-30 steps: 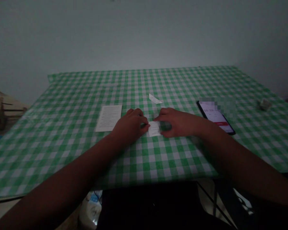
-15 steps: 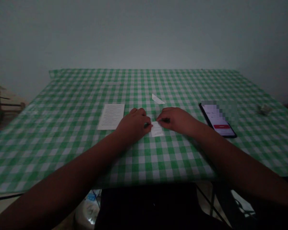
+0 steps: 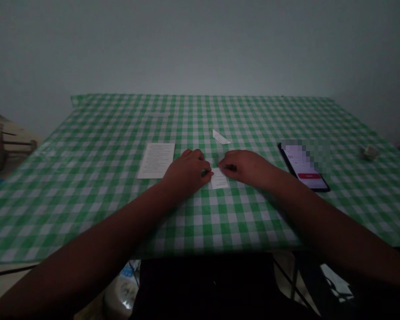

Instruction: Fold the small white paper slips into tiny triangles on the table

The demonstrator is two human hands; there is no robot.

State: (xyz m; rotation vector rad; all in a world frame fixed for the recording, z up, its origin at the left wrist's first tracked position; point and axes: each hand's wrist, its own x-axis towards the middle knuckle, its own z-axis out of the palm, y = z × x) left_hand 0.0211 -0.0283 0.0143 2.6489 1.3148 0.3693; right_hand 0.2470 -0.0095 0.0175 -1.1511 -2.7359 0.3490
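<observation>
I see the left hand (image 3: 188,171) pinching the printed paper slip (image 3: 220,181) at ten o'clock, the right hand (image 3: 245,166) pinching it near twelve.

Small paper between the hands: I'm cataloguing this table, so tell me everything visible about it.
The small paper is white, thin-looking and roughly square, with dark print too small to read. It lies on the checked tablecloth, seemingly flat. The left hand and right hand have fingertips at its upper corners; whether pinching or pressing is unclear.
</observation>
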